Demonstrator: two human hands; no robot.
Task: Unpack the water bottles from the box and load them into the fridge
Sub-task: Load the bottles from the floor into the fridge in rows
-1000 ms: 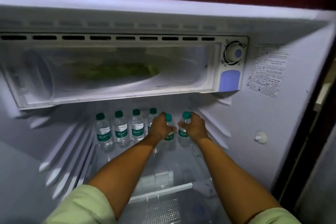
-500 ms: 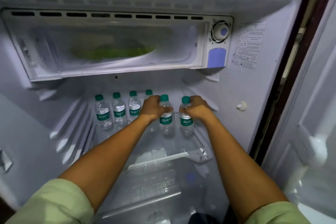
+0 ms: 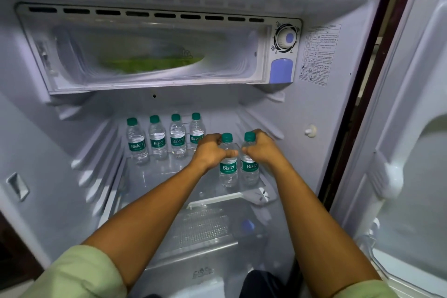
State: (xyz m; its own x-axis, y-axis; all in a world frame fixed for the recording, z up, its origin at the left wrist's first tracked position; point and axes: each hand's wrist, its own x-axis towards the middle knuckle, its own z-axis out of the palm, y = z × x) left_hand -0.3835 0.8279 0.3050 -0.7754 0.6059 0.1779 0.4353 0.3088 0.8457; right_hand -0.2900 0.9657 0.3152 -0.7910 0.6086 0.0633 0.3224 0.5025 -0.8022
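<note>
Both arms reach into the open fridge. My left hand (image 3: 210,151) grips a small green-capped water bottle (image 3: 228,168) round its upper body. Beside it my right hand (image 3: 262,150) grips a second bottle (image 3: 249,169) the same way. Both bottles stand upright on the glass shelf (image 3: 169,172), near its front right part, almost touching each other. Several more bottles (image 3: 167,139) of the same kind stand in a row at the back of the shelf, to the left of my hands.
The freezer compartment (image 3: 150,55) with green contents sits above, with a thermostat dial (image 3: 285,37) at its right. Ribbed shelf rails line the left wall (image 3: 96,164). A crisper cover (image 3: 203,227) lies below the shelf. The open fridge door (image 3: 411,152) stands at the right.
Both hands, each holding its bottle, have drawn forward from the back row toward the shelf's front right. The view has shifted, showing more of the door.
</note>
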